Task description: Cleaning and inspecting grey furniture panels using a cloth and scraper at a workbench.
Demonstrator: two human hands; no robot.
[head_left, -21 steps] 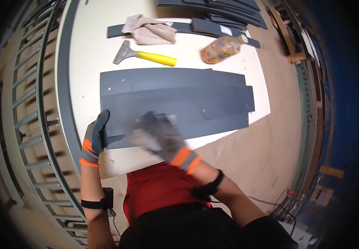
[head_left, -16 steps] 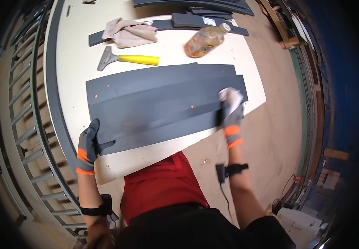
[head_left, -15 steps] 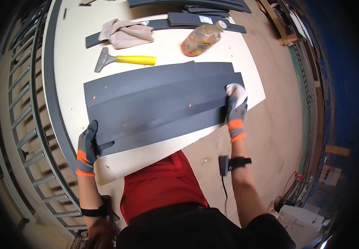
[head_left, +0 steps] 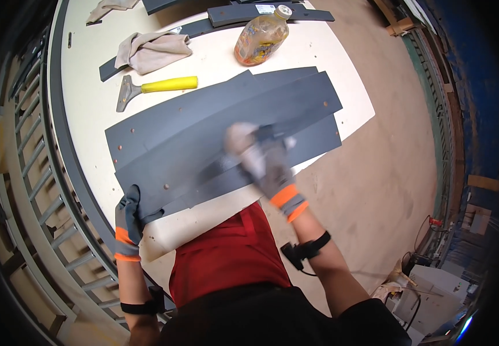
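While the left hand [head_left: 129,218] rests at the near left corner of the gray boards [head_left: 203,130], the right hand [head_left: 269,161] is over their near side with a pale cloth [head_left: 244,144]. The right hand looks blurry, but its fingers are bunched around the cloth. I can't tell if the left hand is pinching the boards or just leaning on them. Both hands wear gray gloves with orange bands.

The boards lie flat and overlap, at the near end of the white tabletop [head_left: 344,86]. They have little brownish spots on them. Just past them lies a scraper [head_left: 170,84] with a yellow handle. Behind it, a crumpled rag [head_left: 152,53] sits across a long dark bar [head_left: 197,27]. Over to its right is a see-through bottle [head_left: 259,41] with a white cap and something orange at the bottom.
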